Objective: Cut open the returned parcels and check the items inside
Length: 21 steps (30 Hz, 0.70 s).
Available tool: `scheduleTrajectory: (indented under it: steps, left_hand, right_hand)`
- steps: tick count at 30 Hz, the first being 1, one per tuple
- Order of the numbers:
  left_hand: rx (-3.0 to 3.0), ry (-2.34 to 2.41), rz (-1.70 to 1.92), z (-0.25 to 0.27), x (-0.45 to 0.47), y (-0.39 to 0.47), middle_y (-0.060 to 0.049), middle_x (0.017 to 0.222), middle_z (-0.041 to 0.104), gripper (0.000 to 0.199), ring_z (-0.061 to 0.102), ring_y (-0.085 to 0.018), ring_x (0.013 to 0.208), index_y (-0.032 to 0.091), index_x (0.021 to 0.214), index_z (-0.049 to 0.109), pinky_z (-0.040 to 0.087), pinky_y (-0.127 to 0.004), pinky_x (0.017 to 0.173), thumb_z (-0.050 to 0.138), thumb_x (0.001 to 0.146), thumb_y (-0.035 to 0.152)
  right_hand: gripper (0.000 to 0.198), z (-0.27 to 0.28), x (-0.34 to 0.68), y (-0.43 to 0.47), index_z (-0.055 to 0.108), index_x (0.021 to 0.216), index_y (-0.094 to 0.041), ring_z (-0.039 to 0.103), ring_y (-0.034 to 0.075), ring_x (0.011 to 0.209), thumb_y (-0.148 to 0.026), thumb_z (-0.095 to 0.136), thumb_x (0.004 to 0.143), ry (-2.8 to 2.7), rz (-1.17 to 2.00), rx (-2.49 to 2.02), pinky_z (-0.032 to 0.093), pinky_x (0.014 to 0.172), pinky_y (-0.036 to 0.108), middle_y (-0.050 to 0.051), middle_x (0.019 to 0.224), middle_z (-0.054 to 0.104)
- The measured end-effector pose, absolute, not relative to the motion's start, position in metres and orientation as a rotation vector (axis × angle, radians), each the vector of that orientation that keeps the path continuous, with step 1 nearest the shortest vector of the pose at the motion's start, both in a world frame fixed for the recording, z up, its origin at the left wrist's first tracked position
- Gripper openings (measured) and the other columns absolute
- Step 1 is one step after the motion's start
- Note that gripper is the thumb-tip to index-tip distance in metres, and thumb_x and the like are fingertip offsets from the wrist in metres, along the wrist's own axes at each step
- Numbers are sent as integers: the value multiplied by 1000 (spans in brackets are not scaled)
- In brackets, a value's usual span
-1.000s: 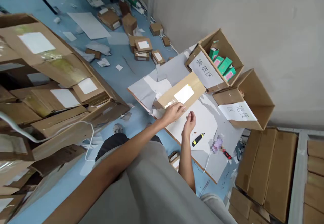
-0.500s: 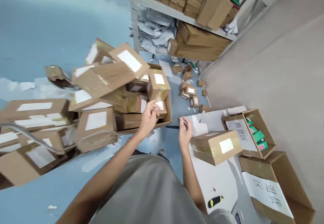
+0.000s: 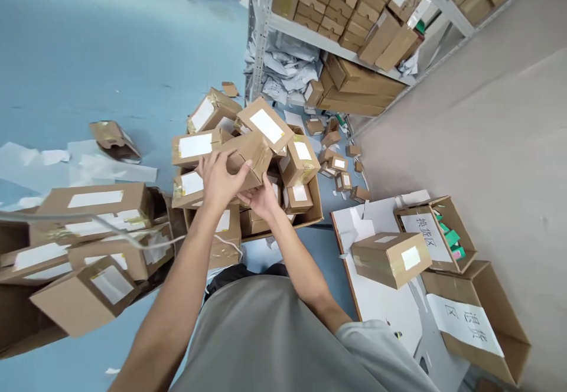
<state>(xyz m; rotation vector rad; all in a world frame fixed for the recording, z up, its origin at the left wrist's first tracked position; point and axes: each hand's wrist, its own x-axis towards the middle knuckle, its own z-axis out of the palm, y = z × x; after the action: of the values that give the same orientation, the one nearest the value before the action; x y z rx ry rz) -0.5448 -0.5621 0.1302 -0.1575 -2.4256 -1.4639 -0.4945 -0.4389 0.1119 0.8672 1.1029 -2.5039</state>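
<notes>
A brown cardboard box (image 3: 251, 151) is held between my two hands above the heap of parcels. My left hand (image 3: 218, 178) grips its left part, with the thumb laid along the side facing me. Below its right end, my right hand (image 3: 264, 199) presses up against the lower corner, fingers partly hidden under it. Labelled parcels lie around it: one box with a white label (image 3: 268, 125) leans just behind, and another box (image 3: 301, 159) stands to the right. Under the heap is a large open carton (image 3: 315, 200).
More parcels (image 3: 95, 203) fill a container on the left, with a pale cable (image 3: 146, 244) across. On the right, a white table (image 3: 381, 306) bears a taped box (image 3: 392, 257) and a carton of green packs (image 3: 436, 238). A metal shelf (image 3: 261, 38) stands ahead.
My right hand has moved left from beside the table to the parcel heap. My left hand has shifted left, and both now hold a box. The view has turned somewhat left.
</notes>
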Motion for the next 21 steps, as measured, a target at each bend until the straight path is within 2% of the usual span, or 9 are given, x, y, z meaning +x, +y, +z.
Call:
scheduleTrajectory:
  steps: [3,7,11,13,17,21]
  left_hand:
    - [-219,-2404,-1376,153,-493,-547,-18,138,78,45,69,-45,146,29,137,77,30,-73,143,85,99,53]
    - [-384,-2391,-1427,181,-421,-513,-18,150,74,48,67,-45,150,32,147,73,30,-74,144,86,105,49]
    - [-719,-2373,-1686,177,-369,-456,-19,152,71,51,67,-41,150,28,155,66,47,-64,135,79,110,49]
    - [-909,-2360,-1822,167,-344,-419,-19,152,70,52,68,-38,149,25,156,64,53,-58,132,76,112,49]
    - [-1230,-2307,-1959,155,-285,-343,-18,152,72,51,71,-36,148,23,156,63,56,-54,130,75,113,47]
    - [-1485,-2153,-2057,165,-213,-275,-18,153,73,47,72,-34,149,22,157,63,59,-52,128,74,114,40]
  right_hand:
    - [60,125,-447,-424,75,132,-27,85,28,116,-82,61,112,1044,-2501,819,74,113,53,5,107,85]
    - [65,148,-364,-389,80,131,-27,85,33,121,-87,65,108,1139,-2559,884,76,106,52,8,113,89]
    - [61,164,-276,-333,82,134,-29,81,33,137,-83,73,105,1417,-2670,1227,73,114,50,7,136,90]
    - [65,167,-231,-302,83,137,-30,79,34,143,-83,80,100,1574,-2717,1368,70,119,51,6,149,86]
    - [77,163,-140,-251,83,145,-32,73,36,155,-88,88,92,1800,-2793,1563,65,127,53,5,170,75]
    - [75,163,-53,-217,82,150,-32,70,37,160,-86,83,99,1906,-2813,1815,60,133,58,7,171,74]
